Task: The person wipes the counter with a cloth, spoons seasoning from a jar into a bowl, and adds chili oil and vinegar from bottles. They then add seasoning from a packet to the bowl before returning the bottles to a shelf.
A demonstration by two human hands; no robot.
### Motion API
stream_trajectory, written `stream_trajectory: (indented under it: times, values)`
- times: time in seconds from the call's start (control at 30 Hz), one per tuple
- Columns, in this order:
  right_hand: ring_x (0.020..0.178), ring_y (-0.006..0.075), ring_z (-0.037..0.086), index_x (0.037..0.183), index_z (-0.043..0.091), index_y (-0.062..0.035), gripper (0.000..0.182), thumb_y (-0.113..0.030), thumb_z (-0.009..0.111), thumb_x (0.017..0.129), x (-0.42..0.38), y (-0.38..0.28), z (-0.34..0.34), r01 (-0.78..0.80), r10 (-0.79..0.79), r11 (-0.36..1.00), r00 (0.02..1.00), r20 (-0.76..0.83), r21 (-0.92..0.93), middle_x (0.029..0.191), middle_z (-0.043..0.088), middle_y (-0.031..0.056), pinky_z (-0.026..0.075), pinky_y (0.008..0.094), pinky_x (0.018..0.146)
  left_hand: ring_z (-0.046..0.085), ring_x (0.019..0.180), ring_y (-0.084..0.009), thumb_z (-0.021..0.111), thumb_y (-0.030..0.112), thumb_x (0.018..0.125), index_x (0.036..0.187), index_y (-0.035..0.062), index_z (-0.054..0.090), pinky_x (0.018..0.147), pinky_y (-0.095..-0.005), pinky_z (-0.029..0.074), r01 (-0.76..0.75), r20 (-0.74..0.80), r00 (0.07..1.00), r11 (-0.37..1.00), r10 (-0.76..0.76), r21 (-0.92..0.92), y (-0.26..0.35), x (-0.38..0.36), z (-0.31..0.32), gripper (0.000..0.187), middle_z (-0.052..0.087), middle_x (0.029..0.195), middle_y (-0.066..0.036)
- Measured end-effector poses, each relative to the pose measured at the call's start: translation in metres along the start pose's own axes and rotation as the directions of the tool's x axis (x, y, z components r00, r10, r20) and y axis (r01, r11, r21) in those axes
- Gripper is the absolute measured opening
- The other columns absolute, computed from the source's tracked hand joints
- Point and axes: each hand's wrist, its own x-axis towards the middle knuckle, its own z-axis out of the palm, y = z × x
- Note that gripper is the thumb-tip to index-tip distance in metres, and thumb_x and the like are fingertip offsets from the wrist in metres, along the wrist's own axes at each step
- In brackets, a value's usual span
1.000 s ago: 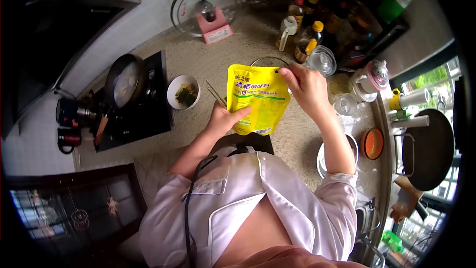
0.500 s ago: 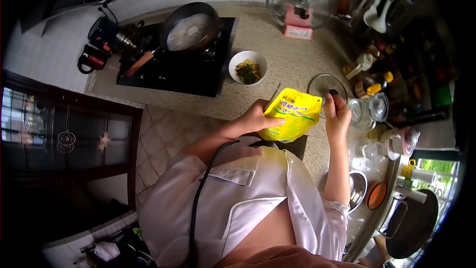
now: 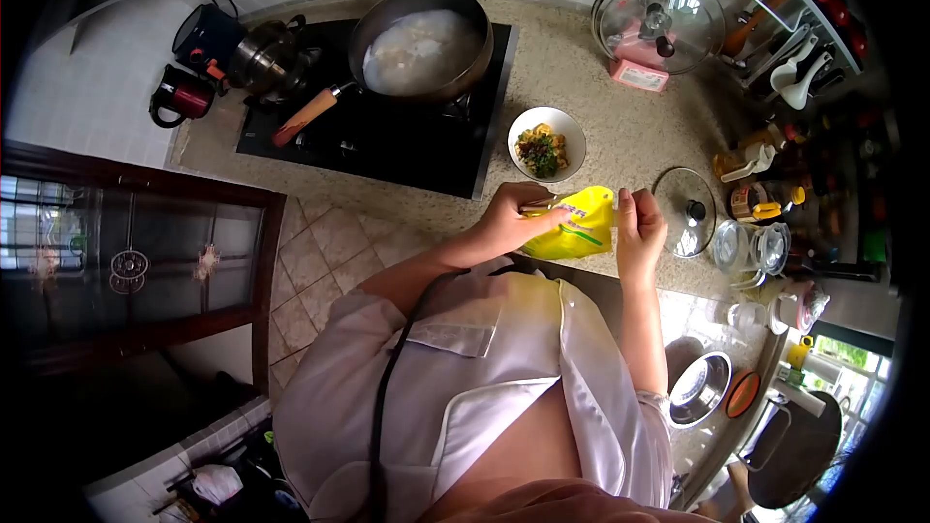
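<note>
My left hand (image 3: 513, 223) is wrapped round the left side of a yellow packet (image 3: 583, 230), thumb across its front. A thin stick-like item shows by those fingers. My right hand (image 3: 639, 230) is closed in a pinch at the packet's upper right corner; what lies between its fingertips is too small to make out. Just above the packet stands a white bowl (image 3: 577, 135) with chopped greens and yellowish bits. A glass lid (image 3: 684, 223) with a black knob lies to the right of my right hand.
A pan (image 3: 475, 68) with cloudy liquid sits on the black hob (image 3: 387, 160), its wooden handle pointing left. A large glass lid (image 3: 697, 15) rests by a pink scale (image 3: 639, 75). Bottles, glass jars and a steel bowl (image 3: 722, 383) line the right side.
The packet is tilted and smaller in view, turned more edge-on. My right hand has moved slightly left, close against its corner. The view has shifted, with the counter items appearing further right.
</note>
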Motion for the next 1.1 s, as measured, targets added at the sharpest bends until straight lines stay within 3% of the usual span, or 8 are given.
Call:
stream_trajectory:
  times: [0.23, 0.37, 0.43, 0.53, 0.77, 0.93, 1.03, 1.1]
  values:
    - [0.057, 0.0089, 0.044, 0.075, 0.051, -0.0027, 0.02, -0.008, 0.062, 0.091, -0.008, -0.018, 0.047, 0.103, -0.11, 0.982, 0.993, -0.033, -0.158, 0.063, 0.052, 0.0037, 0.04, 0.0256, 0.053, 0.06, 0.071, -0.0063, 0.066, 0.01, 0.088, 0.091, -0.003, 0.069, 0.061, -0.0234, 0.048, 0.132, -0.065, 0.987, 0.969, -0.149, -0.207, -0.007, -0.006, -0.038, 0.013, 0.069, 0.08, -0.003]
    - [0.066, 0.0229, 0.057, 0.085, 0.054, -0.0011, 0.011, -0.001, 0.066, 0.084, 0.002, -0.027, 0.054, 0.347, -0.325, 0.923, 0.934, 0.147, -0.165, 0.08, 0.059, 0.0103, 0.047, 0.0305, 0.06, 0.064, 0.077, -0.0087, 0.065, 0.008, 0.088, 0.099, -0.0045, 0.068, 0.068, -0.0243, 0.052, 0.157, -0.148, 0.966, 0.937, -0.211, -0.312, -0.002, -0.008, -0.05, 0.017, 0.07, 0.086, -0.005]
    - [0.078, 0.0233, 0.06, 0.092, 0.055, -0.0003, 0.014, 0.001, 0.065, 0.083, 0.006, -0.022, 0.052, 0.318, -0.279, 0.938, 0.928, 0.246, -0.137, 0.09, 0.058, 0.0115, 0.049, 0.0303, 0.069, 0.064, 0.077, -0.0083, 0.065, 0.007, 0.088, 0.1, -0.0037, 0.068, 0.068, -0.0241, 0.052, 0.149, -0.185, 0.96, 0.944, -0.209, -0.294, 0.0, -0.009, -0.057, 0.017, 0.07, 0.087, -0.005]
    - [0.092, 0.0202, 0.061, 0.101, 0.059, -0.0007, 0.019, -0.004, 0.067, 0.085, 0.007, -0.018, 0.054, 0.127, -0.201, 0.961, 0.93, 0.306, 0.245, 0.1, 0.059, 0.0116, 0.049, 0.0277, 0.081, 0.062, 0.074, -0.006, 0.066, 0.007, 0.088, 0.096, -0.002, 0.069, 0.065, -0.0225, 0.05, 0.118, -0.222, 0.961, 0.968, -0.167, -0.22, -0.007, -0.014, -0.06, 0.013, 0.069, 0.084, -0.003]
    - [0.082, 0.0125, 0.062, 0.108, 0.06, -0.0009, 0.022, -0.007, 0.066, 0.088, 0.018, -0.021, 0.046, -0.11, 0.123, 0.992, 0.876, 0.466, -0.055, 0.087, 0.064, 0.0059, 0.05, 0.0249, 0.075, 0.057, 0.069, -0.0031, 0.068, 0.008, 0.087, 0.088, -0.0006, 0.068, 0.06, -0.0209, 0.046, 0.153, -0.328, 0.924, 0.975, -0.198, -0.16, 0.0, -0.024, -0.052, 0.009, 0.067, 0.079, -0.001]
    - [0.078, 0.0113, 0.061, 0.107, 0.059, 0.002, 0.024, -0.006, 0.068, 0.086, 0.019, -0.012, 0.038, 0.014, -0.151, 0.96, 0.867, 0.475, 0.279, 0.085, 0.064, 0.0053, 0.051, 0.025, 0.074, 0.058, 0.07, -0.0034, 0.068, 0.007, 0.087, 0.087, -0.001, 0.067, 0.06, -0.0207, 0.047, 0.134, -0.359, 0.912, 0.972, -0.198, -0.195, 0.006, -0.024, -0.04, 0.008, 0.067, 0.08, -0.001]
    - [0.078, 0.0107, 0.06, 0.106, 0.059, 0.0029, 0.026, -0.008, 0.07, 0.085, 0.019, -0.017, 0.03, -0.26, 0.024, 0.866, 0.875, 0.484, 0.428, 0.087, 0.064, 0.0051, 0.051, 0.0254, 0.075, 0.058, 0.07, -0.0035, 0.068, 0.008, 0.087, 0.087, -0.0011, 0.068, 0.061, -0.0207, 0.047, 0.14, -0.371, 0.906, 0.972, -0.202, -0.187, 0.006, -0.024, -0.033, 0.009, 0.067, 0.081, -0.001]
    - [0.08, 0.0104, 0.06, 0.105, 0.059, 0.0017, 0.027, -0.011, 0.071, 0.084, 0.023, -0.004, 0.028, -0.279, 0.147, 0.945, 0.828, 0.541, 0.17, 0.091, 0.064, 0.0054, 0.051, 0.0256, 0.077, 0.058, 0.07, -0.0037, 0.068, 0.008, 0.087, 0.088, -0.0013, 0.068, 0.061, -0.0206, 0.048, 0.157, -0.369, 0.906, 0.974, -0.208, -0.163, 0.006, -0.023, -0.029, 0.009, 0.067, 0.081, -0.001]
